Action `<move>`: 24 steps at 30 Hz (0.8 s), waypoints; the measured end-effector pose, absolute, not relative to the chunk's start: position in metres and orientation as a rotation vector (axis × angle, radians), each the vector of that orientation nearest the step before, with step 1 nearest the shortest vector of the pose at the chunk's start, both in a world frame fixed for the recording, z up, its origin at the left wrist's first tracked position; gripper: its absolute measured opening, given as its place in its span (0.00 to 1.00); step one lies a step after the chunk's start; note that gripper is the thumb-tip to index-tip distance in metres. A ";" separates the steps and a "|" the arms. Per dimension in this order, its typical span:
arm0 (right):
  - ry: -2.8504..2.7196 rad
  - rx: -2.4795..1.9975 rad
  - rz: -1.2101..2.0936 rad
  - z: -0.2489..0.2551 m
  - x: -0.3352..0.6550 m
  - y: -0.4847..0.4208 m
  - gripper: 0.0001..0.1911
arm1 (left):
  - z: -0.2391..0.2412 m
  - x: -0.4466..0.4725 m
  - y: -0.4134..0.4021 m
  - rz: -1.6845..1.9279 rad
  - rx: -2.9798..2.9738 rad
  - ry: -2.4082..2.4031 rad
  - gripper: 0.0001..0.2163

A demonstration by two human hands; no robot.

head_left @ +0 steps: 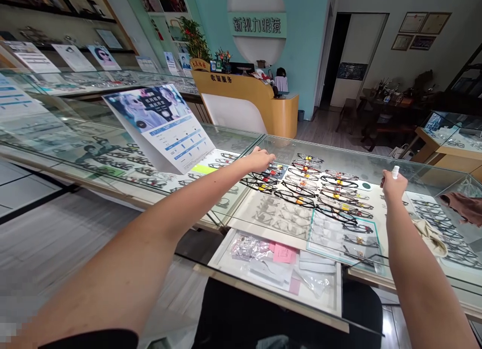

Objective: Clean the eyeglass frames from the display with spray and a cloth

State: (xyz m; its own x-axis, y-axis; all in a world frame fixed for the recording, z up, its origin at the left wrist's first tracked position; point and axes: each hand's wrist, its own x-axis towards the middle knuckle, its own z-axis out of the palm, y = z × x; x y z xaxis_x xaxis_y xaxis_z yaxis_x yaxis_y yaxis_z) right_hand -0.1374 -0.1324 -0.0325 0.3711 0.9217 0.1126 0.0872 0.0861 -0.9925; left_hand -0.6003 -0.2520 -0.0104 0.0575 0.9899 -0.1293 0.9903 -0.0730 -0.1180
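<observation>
My left hand [260,159] is over the far part of the glass display case [241,208], near the joint between two panes. Its fingers are curled, and whatever they may hold is hidden from me. To the right, my right hand [394,185] is closed around a small bottle whose white spray top [395,172] sticks up above the fist. Rows of eyeglass frames [299,200] lie under the glass between my hands. A beige cloth [431,237] lies on the case beside my right forearm.
An open drawer [226,261] with plastic bags and papers juts out toward me. Left of my left arm, a folded card sign [181,138] stands on the glass. A brown cloth [463,203] lies at the far right. Beyond the case stands a wooden counter [284,120].
</observation>
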 end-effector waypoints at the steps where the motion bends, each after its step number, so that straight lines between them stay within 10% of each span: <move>1: -1.013 -1.344 0.814 -0.032 -0.138 -0.133 0.17 | -0.009 -0.599 -0.255 -0.263 2.282 2.147 0.24; 12: -0.987 -1.326 0.803 -0.029 -0.140 -0.133 0.13 | 0.052 -0.541 -0.351 0.380 2.233 1.689 0.03; 24: -1.007 -1.341 0.767 -0.025 -0.145 -0.137 0.09 | -0.026 -0.483 -0.451 -0.130 1.674 1.048 0.07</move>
State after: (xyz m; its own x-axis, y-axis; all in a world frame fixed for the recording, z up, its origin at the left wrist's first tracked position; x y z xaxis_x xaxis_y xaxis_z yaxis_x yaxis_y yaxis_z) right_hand -0.1450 -0.1375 -0.0246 0.4019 0.9047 0.1413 0.1037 0.1083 -0.9887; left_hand -0.4826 -0.4511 -0.0259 0.6023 0.5656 -0.5633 0.6858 -0.0056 0.7277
